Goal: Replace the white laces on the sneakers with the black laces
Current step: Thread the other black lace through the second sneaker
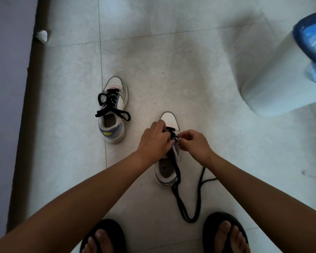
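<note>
Now both hands on black lace [179, 179]

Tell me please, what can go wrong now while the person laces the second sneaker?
The loose black lace trails on the floor between the sandalled feet; a step could snag it and tug the near sneaker. The right hand only pinches the lace end, so it may slip from the fingers.
</note>
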Demonstrator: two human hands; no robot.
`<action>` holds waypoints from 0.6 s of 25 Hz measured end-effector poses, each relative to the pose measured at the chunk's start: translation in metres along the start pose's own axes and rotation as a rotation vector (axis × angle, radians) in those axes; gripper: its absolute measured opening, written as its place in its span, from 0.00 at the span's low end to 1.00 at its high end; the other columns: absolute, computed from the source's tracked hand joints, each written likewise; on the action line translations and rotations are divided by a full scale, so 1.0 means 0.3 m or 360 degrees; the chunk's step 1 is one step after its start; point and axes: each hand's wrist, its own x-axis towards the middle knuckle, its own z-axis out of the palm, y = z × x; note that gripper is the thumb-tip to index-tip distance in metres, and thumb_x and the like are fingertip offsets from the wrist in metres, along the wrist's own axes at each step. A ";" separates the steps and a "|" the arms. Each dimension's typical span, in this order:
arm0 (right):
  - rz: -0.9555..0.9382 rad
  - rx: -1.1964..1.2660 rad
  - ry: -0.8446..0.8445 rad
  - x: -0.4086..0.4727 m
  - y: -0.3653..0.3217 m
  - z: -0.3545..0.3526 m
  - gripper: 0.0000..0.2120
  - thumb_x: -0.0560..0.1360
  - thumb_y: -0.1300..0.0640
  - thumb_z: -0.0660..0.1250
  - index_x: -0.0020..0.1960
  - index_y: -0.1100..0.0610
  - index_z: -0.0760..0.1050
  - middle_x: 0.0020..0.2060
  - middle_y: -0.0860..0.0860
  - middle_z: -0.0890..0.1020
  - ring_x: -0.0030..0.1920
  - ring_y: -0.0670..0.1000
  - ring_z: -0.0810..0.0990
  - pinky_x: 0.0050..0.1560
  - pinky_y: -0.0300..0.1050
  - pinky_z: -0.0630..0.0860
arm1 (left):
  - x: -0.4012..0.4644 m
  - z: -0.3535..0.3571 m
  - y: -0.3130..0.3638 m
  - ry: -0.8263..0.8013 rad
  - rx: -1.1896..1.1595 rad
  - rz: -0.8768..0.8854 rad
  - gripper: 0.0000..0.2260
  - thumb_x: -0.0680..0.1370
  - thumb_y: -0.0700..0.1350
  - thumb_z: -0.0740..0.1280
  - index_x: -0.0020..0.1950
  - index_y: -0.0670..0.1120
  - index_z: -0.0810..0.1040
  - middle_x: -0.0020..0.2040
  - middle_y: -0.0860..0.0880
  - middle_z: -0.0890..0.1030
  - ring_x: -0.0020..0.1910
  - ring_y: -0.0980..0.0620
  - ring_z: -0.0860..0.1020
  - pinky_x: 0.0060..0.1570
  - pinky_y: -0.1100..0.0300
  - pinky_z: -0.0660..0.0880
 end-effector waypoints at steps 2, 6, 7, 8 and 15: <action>0.0011 -0.0044 -0.0041 -0.019 0.006 0.017 0.09 0.73 0.58 0.69 0.45 0.51 0.69 0.37 0.50 0.77 0.35 0.46 0.76 0.34 0.39 0.77 | -0.032 0.018 0.017 -0.0122 0.0008 -0.0153 0.14 0.79 0.52 0.60 0.57 0.45 0.78 0.63 0.44 0.67 0.60 0.45 0.67 0.52 0.55 0.66; 0.0009 -0.0216 -0.0094 -0.061 0.010 0.052 0.11 0.73 0.53 0.68 0.43 0.50 0.65 0.33 0.47 0.74 0.31 0.46 0.73 0.30 0.41 0.72 | -0.066 0.015 0.061 -0.0214 -0.0333 -0.0524 0.13 0.77 0.50 0.63 0.58 0.45 0.74 0.63 0.45 0.64 0.62 0.45 0.64 0.56 0.54 0.68; -0.0033 -0.0254 -0.0040 -0.073 0.006 0.051 0.10 0.74 0.53 0.67 0.43 0.50 0.65 0.34 0.47 0.74 0.33 0.47 0.73 0.33 0.43 0.73 | -0.079 0.008 0.066 -0.0125 -0.0443 -0.0569 0.12 0.77 0.50 0.63 0.58 0.45 0.74 0.61 0.45 0.64 0.61 0.46 0.65 0.56 0.55 0.69; -0.0103 -0.0339 0.0031 -0.088 0.004 0.049 0.09 0.74 0.52 0.66 0.44 0.51 0.66 0.36 0.48 0.74 0.35 0.48 0.73 0.36 0.45 0.73 | -0.096 -0.002 0.066 -0.0002 -0.0552 -0.0598 0.12 0.77 0.48 0.64 0.58 0.45 0.73 0.60 0.46 0.65 0.60 0.47 0.66 0.56 0.55 0.70; 0.0042 -0.0723 -0.0241 -0.251 0.041 0.111 0.28 0.77 0.55 0.64 0.71 0.60 0.54 0.59 0.55 0.71 0.53 0.53 0.74 0.45 0.42 0.69 | -0.263 0.034 0.113 -0.0296 -0.0696 -0.0710 0.42 0.74 0.53 0.65 0.76 0.41 0.42 0.76 0.44 0.49 0.75 0.46 0.51 0.72 0.52 0.52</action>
